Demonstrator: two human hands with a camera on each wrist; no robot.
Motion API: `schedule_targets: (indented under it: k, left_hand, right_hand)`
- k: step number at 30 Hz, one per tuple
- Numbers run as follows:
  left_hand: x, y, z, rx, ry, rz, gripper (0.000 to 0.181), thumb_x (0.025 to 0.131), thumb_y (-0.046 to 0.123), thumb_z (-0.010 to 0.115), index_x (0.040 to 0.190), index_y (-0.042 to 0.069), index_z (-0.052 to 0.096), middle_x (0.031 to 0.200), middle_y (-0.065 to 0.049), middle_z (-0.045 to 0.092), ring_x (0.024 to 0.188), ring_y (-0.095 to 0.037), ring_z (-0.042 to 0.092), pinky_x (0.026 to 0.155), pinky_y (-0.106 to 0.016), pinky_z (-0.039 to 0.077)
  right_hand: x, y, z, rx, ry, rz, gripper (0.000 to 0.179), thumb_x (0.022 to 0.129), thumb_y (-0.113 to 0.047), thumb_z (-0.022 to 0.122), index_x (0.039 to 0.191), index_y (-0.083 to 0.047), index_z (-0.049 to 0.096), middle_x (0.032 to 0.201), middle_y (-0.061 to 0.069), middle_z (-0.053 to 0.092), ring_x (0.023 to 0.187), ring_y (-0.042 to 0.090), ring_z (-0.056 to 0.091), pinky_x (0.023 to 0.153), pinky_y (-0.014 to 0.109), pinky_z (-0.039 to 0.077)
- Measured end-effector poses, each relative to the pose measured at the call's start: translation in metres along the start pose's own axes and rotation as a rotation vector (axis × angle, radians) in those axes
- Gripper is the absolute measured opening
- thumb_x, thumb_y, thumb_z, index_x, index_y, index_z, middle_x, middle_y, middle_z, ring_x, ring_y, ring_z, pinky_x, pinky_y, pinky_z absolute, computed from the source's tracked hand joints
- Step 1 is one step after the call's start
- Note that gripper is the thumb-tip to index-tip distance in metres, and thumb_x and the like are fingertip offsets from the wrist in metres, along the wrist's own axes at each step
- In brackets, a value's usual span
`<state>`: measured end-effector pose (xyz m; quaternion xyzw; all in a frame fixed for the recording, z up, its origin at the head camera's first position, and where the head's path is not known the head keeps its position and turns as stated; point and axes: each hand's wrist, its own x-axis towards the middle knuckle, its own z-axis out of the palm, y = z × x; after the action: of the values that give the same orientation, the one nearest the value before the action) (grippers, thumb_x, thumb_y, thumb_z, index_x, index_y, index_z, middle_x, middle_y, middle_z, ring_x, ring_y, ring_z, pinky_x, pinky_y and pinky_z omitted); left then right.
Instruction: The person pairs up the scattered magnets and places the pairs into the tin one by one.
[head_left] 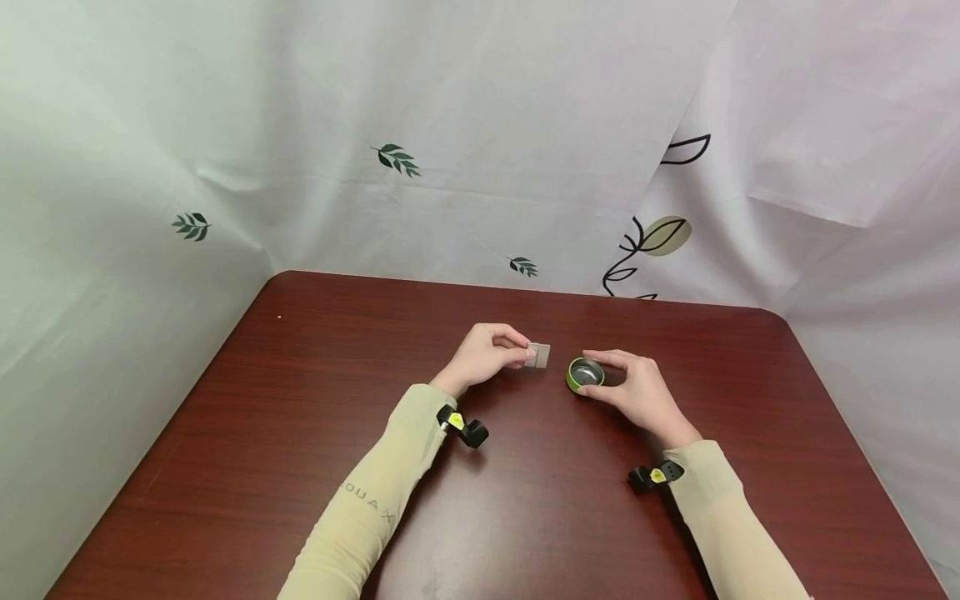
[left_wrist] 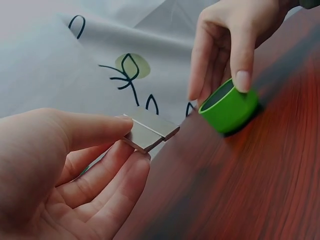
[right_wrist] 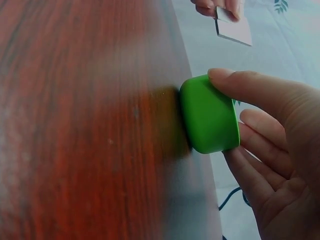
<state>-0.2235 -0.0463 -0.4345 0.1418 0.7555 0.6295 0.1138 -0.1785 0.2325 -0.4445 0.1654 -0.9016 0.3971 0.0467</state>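
Note:
My left hand (head_left: 486, 354) pinches a small flat silvery-grey piece (left_wrist: 150, 129) between thumb and fingers, raised over the table. A straight seam or step runs across its face. To its right, my right hand (head_left: 639, 387) holds a small round bright green tin (right_wrist: 210, 115) by its rim, thumb on one side and fingers on the other. The tin's open top faces up, and its inside is grey metal in the head view. It sits at the tabletop in the right wrist view. A short gap separates the flat piece from the tin.
Both hands are over the dark red-brown wooden table (head_left: 360, 333). A pale curtain (head_left: 480, 208) with leaf prints hangs behind the table's far edge and along its sides. Each sleeved wrist carries a small black camera (head_left: 472, 432).

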Motion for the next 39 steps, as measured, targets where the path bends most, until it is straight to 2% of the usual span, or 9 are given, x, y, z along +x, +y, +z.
schedule_targets:
  k: [8,18,25,39]
  left_hand:
    - [0.001,0.003,0.015,0.014,-0.019,-0.009,0.011,0.089,0.01,0.08,0.098,0.003,0.076,0.085,-0.006,0.075,0.076,-0.022,0.073,0.073,-0.035,0.06]
    - [0.008,0.004,0.033,-0.066,-0.021,-0.005,0.011,0.088,0.003,0.08,0.097,-0.001,0.075,0.084,-0.009,0.074,0.071,-0.019,0.072,0.071,-0.035,0.061]
    - [0.01,0.005,0.04,-0.076,-0.034,-0.009,0.01,0.088,0.003,0.079,0.097,-0.001,0.075,0.084,-0.009,0.074,0.071,-0.019,0.072,0.071,-0.035,0.061]
    - [0.015,0.0,0.056,-0.116,-0.023,-0.084,0.01,0.089,0.005,0.079,0.097,-0.001,0.076,0.083,-0.009,0.074,0.069,-0.017,0.072,0.071,-0.034,0.06]
  right_hand:
    - [0.0,-0.001,0.0,-0.011,0.009,-0.005,0.057,0.076,-0.022,0.093,0.127,-0.008,0.073,0.121,0.008,0.071,0.115,0.027,0.065,0.094,0.049,0.051]
    - [-0.001,-0.002,-0.001,-0.022,0.009,-0.021,0.057,0.076,-0.021,0.093,0.127,-0.008,0.073,0.12,0.007,0.071,0.115,0.027,0.064,0.096,0.049,0.05]
    - [-0.001,-0.002,0.0,-0.036,0.022,-0.032,0.055,0.075,-0.021,0.094,0.125,-0.009,0.074,0.118,0.006,0.072,0.113,0.025,0.066,0.095,0.048,0.051]
    - [-0.002,0.0,0.001,-0.042,0.027,-0.046,0.057,0.076,-0.022,0.093,0.127,-0.007,0.072,0.118,0.009,0.071,0.11,0.027,0.066,0.091,0.049,0.053]
